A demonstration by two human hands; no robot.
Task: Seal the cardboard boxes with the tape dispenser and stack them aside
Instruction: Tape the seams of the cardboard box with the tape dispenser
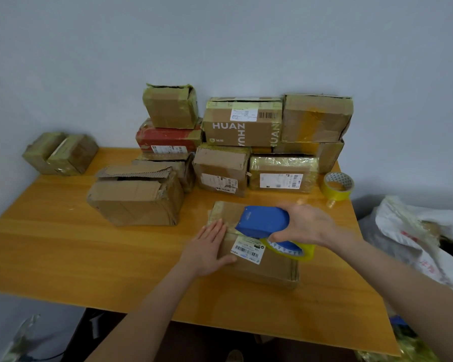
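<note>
About eleven cardboard boxes point(242, 131) are showing: at least eight are standing piled at the far side, one open box point(136, 202) is lying left of them, one near box point(262, 267) is lying in front, and one taped bundle point(60, 155), perhaps two boxes, is sitting at the far left. Two yellow tape rolls are showing: one loose roll point(339, 190) at the far right and one mounted roll point(305, 252) sitting in the single blue tape dispenser point(259, 220).

- Flat cardboard box point(264, 269) with a white barcode label lies in front, flaps closed.
- Blue tape dispenser point(262, 222), carrying yellow tape, sits tilted on that box's top seam.
- Taped boxes point(242, 124) are stacked behind.
- Torn-open box point(136, 202) sits left.
</note>
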